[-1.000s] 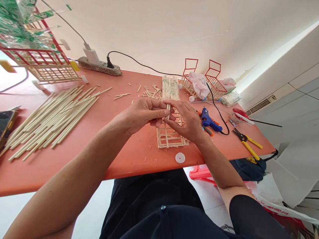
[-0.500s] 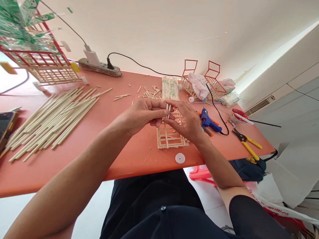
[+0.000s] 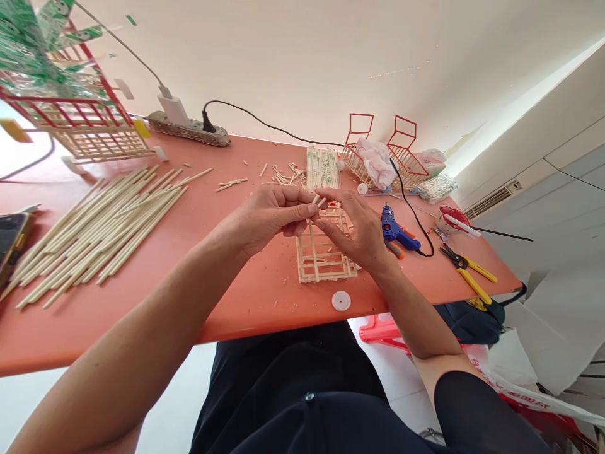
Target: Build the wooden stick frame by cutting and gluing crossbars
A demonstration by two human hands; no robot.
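- Short wooden sticks (image 3: 319,200), a pair, lie tilted at the fingertips of a worker's left hand (image 3: 278,213), above the far part of a pale stick lattice (image 3: 315,255) on an orange surface (image 3: 246,296).
- Left thumb and fingers pinch the pair; the right hand (image 3: 354,226) curves in beside it, thumb and forefinger narrowly parted, though whether they grip the pieces cannot be told.
- Steady handling would seem to call for a light pinch near the middle, leaving the ends visible; squeezing unevenly could roll one piece over the other.
- Wrists are best kept clear of the lattice below, whose thin bars look easy to knock.
- At right, a blue glue gun (image 3: 398,231) rests near yellow-handled pliers (image 3: 466,268); its cord deserves a wide berth. Longer sticks (image 3: 108,227) lie heaped at left.
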